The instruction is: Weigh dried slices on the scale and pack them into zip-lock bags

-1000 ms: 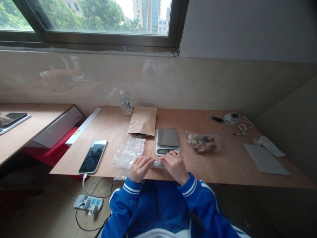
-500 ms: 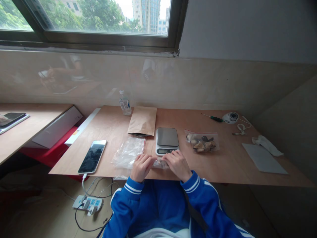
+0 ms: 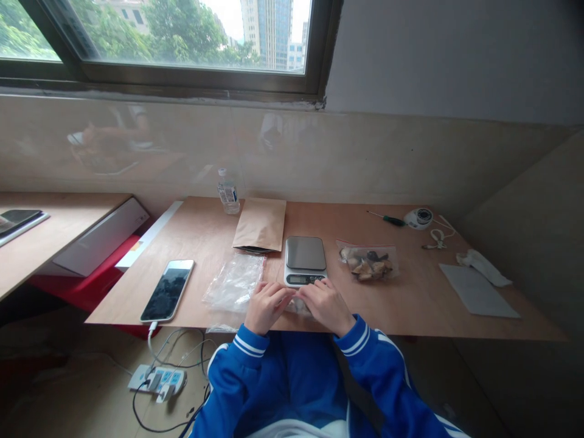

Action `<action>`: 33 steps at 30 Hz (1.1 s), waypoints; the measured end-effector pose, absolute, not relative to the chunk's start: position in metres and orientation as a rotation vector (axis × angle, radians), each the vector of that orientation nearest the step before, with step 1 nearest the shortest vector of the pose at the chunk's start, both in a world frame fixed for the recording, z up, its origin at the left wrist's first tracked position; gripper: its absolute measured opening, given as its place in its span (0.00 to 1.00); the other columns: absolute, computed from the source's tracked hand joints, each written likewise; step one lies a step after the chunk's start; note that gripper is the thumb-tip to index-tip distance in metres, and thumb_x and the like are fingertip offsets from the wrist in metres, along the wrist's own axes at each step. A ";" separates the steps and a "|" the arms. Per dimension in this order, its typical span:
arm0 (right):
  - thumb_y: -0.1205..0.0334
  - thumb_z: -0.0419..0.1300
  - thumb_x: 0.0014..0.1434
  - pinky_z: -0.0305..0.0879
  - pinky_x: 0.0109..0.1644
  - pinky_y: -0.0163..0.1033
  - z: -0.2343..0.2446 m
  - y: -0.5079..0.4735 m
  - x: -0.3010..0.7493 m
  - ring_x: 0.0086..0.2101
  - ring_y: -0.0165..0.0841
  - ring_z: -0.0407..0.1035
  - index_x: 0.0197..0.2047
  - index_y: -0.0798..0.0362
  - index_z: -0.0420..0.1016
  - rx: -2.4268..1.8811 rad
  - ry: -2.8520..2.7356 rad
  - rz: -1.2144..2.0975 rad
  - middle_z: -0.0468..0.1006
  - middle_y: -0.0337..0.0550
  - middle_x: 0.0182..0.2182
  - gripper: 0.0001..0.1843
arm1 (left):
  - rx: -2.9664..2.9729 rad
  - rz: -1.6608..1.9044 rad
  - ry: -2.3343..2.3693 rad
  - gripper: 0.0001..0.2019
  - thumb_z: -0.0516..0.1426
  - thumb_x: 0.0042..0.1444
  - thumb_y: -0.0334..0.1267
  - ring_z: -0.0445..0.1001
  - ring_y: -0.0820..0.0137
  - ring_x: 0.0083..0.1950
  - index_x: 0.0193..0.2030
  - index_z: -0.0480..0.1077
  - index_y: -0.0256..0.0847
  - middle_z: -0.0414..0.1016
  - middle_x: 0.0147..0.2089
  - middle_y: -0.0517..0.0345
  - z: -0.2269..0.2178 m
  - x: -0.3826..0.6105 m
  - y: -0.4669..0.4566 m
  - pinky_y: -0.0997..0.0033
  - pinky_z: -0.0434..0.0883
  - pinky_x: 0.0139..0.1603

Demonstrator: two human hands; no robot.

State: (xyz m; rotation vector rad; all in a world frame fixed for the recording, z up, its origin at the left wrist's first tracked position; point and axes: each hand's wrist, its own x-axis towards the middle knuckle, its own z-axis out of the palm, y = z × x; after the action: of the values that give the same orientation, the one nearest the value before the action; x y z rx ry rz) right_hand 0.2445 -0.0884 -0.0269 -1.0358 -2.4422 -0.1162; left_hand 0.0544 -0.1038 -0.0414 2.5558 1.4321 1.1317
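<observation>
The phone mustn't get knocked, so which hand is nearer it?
Left. The left hand is right of the phone; the right hand is farther right, by the scale's near edge.

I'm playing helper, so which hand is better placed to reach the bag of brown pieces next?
Probably the right hand: the bag of brown pieces lies on that side, right of the scale, while the left hand is farther away.

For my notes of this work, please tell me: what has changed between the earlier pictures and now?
The bare left hand and right hand have shifted slightly rightward along the small clear plastic bag, the left more, so they now nearly meet; neither visibly let go. The white digital scale with silver plate, the brown paper pouch and the clear bag of brown and dark pieces stayed in place.
</observation>
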 end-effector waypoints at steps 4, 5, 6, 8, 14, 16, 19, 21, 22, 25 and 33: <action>0.64 0.51 0.65 0.52 0.40 0.39 -0.028 -0.091 0.255 0.31 0.32 0.63 0.33 0.54 0.70 -1.053 -2.415 -0.088 0.73 0.40 0.27 0.10 | 2.515 1.175 1.432 0.06 0.54 0.59 0.36 0.71 0.75 0.34 0.38 0.73 0.45 0.75 0.32 0.63 -0.043 0.051 -0.104 0.70 0.62 0.40; 0.65 0.50 0.65 0.53 0.40 0.39 -0.029 -0.091 0.256 0.30 0.32 0.63 0.32 0.54 0.69 -1.043 -2.410 -0.083 0.73 0.40 0.26 0.11 | 2.509 1.176 1.429 0.06 0.54 0.59 0.36 0.71 0.75 0.35 0.38 0.73 0.45 0.75 0.33 0.63 -0.042 0.051 -0.104 0.71 0.62 0.40; 0.67 0.50 0.65 0.53 0.40 0.39 -0.031 -0.091 0.257 0.30 0.32 0.63 0.31 0.54 0.69 -1.035 -2.406 -0.083 0.72 0.40 0.26 0.11 | 2.509 1.174 1.423 0.06 0.54 0.59 0.36 0.71 0.75 0.35 0.38 0.73 0.45 0.75 0.33 0.63 -0.041 0.052 -0.103 0.71 0.62 0.40; 0.69 0.49 0.64 0.53 0.39 0.38 -0.032 -0.091 0.257 0.29 0.32 0.62 0.30 0.55 0.68 -1.023 -2.398 -0.095 0.71 0.40 0.25 0.12 | 2.527 1.170 1.405 0.06 0.54 0.59 0.36 0.72 0.75 0.36 0.39 0.73 0.45 0.75 0.35 0.62 -0.039 0.054 -0.102 0.71 0.62 0.40; 0.69 0.48 0.64 0.55 0.37 0.38 -0.026 -0.088 0.256 0.27 0.31 0.63 0.27 0.54 0.69 -0.969 -2.383 -0.096 0.71 0.40 0.23 0.15 | 2.548 1.129 1.399 0.08 0.53 0.60 0.37 0.72 0.75 0.35 0.37 0.74 0.45 0.76 0.33 0.61 -0.035 0.058 -0.103 0.70 0.63 0.39; 0.65 0.50 0.65 0.56 0.38 0.39 -0.024 -0.089 0.260 0.28 0.31 0.65 0.30 0.53 0.71 -0.974 -2.364 -0.032 0.74 0.39 0.24 0.13 | 2.482 1.165 1.427 0.09 0.52 0.60 0.37 0.71 0.74 0.35 0.37 0.74 0.46 0.76 0.32 0.62 -0.036 0.056 -0.104 0.70 0.63 0.39; 0.62 0.54 0.63 0.58 0.38 0.39 -0.025 -0.092 0.270 0.30 0.31 0.67 0.31 0.52 0.73 -1.064 -2.235 0.093 0.76 0.40 0.27 0.11 | 2.343 1.212 1.464 0.09 0.52 0.60 0.37 0.72 0.73 0.35 0.37 0.75 0.47 0.76 0.33 0.61 -0.038 0.051 -0.105 0.69 0.63 0.39; 0.62 0.55 0.63 0.60 0.37 0.40 -0.027 -0.093 0.275 0.30 0.32 0.68 0.30 0.51 0.74 -1.114 -2.110 0.187 0.77 0.40 0.27 0.11 | 2.248 1.206 1.465 0.09 0.53 0.60 0.38 0.72 0.72 0.36 0.36 0.75 0.47 0.76 0.33 0.61 -0.039 0.048 -0.104 0.68 0.64 0.40; 0.61 0.55 0.62 0.61 0.37 0.41 -0.029 -0.094 0.277 0.30 0.33 0.69 0.29 0.51 0.74 -1.121 -2.046 0.238 0.77 0.41 0.27 0.11 | 2.205 1.197 1.457 0.09 0.53 0.59 0.39 0.72 0.71 0.36 0.35 0.75 0.47 0.76 0.33 0.61 -0.039 0.047 -0.103 0.68 0.64 0.40; 0.59 0.58 0.60 0.66 0.38 0.42 -0.038 -0.092 0.279 0.32 0.35 0.70 0.30 0.51 0.76 -1.126 -1.820 0.445 0.78 0.42 0.28 0.09 | 2.104 1.168 1.441 0.08 0.55 0.58 0.41 0.72 0.70 0.37 0.33 0.75 0.45 0.76 0.33 0.60 -0.038 0.044 -0.100 0.67 0.64 0.41; 0.53 0.62 0.54 0.71 0.42 0.43 -0.067 -0.095 0.271 0.35 0.38 0.74 0.33 0.54 0.78 -1.285 -1.336 0.785 0.80 0.46 0.31 0.12 | 2.359 0.997 1.662 0.11 0.54 0.58 0.41 0.70 0.66 0.47 0.47 0.71 0.49 0.75 0.44 0.58 -0.015 0.063 -0.103 0.60 0.57 0.50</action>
State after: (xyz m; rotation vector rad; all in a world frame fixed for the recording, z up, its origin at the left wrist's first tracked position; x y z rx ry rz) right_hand 0.2706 -0.0951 -0.0674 -1.2855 -1.3359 0.7851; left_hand 0.0630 -0.1033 -0.0151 2.3587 1.6616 0.9973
